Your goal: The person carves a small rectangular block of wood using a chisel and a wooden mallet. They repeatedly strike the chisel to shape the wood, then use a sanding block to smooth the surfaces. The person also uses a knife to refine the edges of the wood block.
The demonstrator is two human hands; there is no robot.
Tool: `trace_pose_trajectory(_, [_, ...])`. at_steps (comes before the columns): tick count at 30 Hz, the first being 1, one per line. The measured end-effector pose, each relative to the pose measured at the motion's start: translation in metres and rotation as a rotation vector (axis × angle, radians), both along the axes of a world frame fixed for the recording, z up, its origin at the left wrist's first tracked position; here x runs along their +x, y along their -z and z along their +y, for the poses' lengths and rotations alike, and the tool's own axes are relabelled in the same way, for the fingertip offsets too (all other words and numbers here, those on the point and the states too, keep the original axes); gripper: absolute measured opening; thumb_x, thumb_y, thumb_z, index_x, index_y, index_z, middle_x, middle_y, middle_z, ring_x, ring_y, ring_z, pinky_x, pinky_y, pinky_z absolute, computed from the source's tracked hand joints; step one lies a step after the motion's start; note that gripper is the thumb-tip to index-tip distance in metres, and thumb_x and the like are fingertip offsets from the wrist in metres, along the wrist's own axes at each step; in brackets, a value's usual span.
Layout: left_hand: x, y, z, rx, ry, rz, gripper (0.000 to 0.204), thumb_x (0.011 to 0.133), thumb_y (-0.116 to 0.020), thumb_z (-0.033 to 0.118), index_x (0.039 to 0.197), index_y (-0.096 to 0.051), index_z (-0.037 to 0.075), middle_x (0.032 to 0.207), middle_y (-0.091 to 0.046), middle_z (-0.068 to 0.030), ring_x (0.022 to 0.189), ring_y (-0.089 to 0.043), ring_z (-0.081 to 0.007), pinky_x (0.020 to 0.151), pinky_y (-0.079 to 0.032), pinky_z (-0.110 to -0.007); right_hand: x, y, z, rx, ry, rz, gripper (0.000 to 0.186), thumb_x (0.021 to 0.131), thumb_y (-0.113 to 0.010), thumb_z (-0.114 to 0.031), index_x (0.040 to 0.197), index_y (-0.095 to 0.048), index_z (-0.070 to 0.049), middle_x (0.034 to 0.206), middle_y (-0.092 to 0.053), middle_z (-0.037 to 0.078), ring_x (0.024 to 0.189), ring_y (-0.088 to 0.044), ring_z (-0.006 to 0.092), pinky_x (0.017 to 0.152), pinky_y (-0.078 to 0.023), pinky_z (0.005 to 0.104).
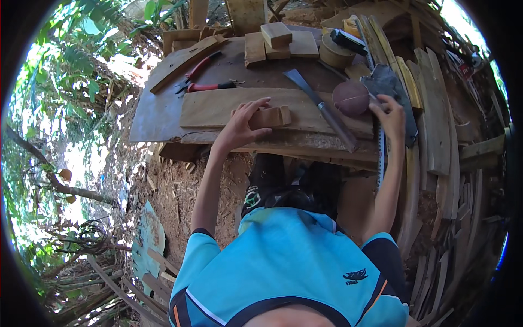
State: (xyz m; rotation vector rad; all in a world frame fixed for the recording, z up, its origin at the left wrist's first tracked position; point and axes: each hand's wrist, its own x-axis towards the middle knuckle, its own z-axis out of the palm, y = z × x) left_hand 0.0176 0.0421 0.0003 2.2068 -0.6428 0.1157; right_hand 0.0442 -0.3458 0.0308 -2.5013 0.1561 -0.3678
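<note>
My left hand (245, 124) rests on a plank (210, 109), its thumb and fingers around the near end of a small wooden block (269, 116). To the right, my right hand (390, 115) has thumb and fingertips bent together beside a round reddish-brown disc (351, 98), which looks like sandpaper. What those fingers pinch, if anything, is too small to make out. Between the hands a chisel (321, 109) lies slanting across the plank, its blade away from me. A dark grey sheet or cloth (389, 87) lies just beyond my right hand.
Red-handled pliers (201, 82) lie at the far left of the bench (158, 120). Several wood blocks (277, 35) stand at its back, near a round wooden piece (335, 53). A long toothed metal strip (381, 163) runs under my right forearm. Long boards (433, 120) lean at the right.
</note>
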Motion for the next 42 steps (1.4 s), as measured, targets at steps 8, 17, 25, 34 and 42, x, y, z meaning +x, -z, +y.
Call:
trace_pose_trajectory(8, [0.003, 0.003, 0.0, 0.077, -0.017, 0.002, 0.066, 0.07, -0.074, 0.024, 0.128, -0.045, 0.011, 0.118, -0.056, -0.0094, 0.109, -0.049, -0.0281, 0.095, -0.038, -0.038, 0.039, -0.078, 0.018, 0.447, -0.138, -0.922, 0.037, 0.085, -0.063, -0.023, 0.114, -0.055, -0.002, 0.102, -0.056, 0.006, 0.089, -0.055, 0.0114, 0.075, -0.046, 0.0261])
trace_pose_trajectory(17, [-0.005, -0.082, -0.038, -0.57, 0.245, 0.069, 0.054, 0.079, -0.067, 0.021, 0.125, -0.046, 0.004, 0.119, -0.054, -0.0129, 0.113, -0.048, -0.0208, 0.092, -0.04, -0.037, 0.007, -0.145, 0.102, 1.314, -1.378, -0.475, 0.043, 0.088, -0.054, -0.03, 0.118, -0.045, -0.001, 0.091, -0.051, 0.009, 0.08, -0.053, 0.0192, 0.07, -0.044, 0.0305])
trace_pose_trajectory(25, [0.002, -0.118, -0.06, -0.744, 0.244, 0.306, 0.024, 0.079, -0.066, 0.007, 0.101, -0.056, 0.002, 0.082, -0.066, -0.0036, 0.064, -0.06, -0.0079, 0.051, -0.043, -0.016, 0.016, -0.129, 0.18, 0.361, -0.989, -0.991, 0.051, 0.088, -0.054, -0.033, 0.127, -0.04, -0.002, 0.091, -0.056, 0.013, 0.07, -0.056, 0.0175, 0.062, -0.046, 0.0278])
trace_pose_trajectory(34, [0.026, -0.084, -0.046, -1.305, 0.032, 0.233, 0.007, 0.087, -0.056, 0.014, 0.088, -0.052, 0.008, 0.061, -0.041, 0.0012, 0.049, -0.037, -0.0086, 0.043, -0.027, -0.023, -0.067, -0.019, 0.082, 0.044, -0.453, 0.316, 0.05, 0.076, -0.067, -0.013, 0.122, -0.047, -0.007, 0.113, -0.052, 0.019, 0.104, -0.052, 0.0338, 0.087, -0.041, 0.0401])
trace_pose_trajectory(42, [0.032, -0.077, -0.043, -1.37, 0.071, 0.196, 0.009, 0.085, -0.058, 0.013, 0.082, -0.052, 0.007, 0.061, -0.043, -0.0004, 0.049, -0.038, -0.0094, 0.044, -0.027, -0.023, -0.068, -0.057, 0.102, 0.308, -0.25, -0.292, 0.025, 0.073, -0.067, -0.006, 0.097, -0.058, -0.002, 0.085, -0.063, 0.014, 0.08, -0.061, 0.0262, 0.073, -0.046, 0.033])
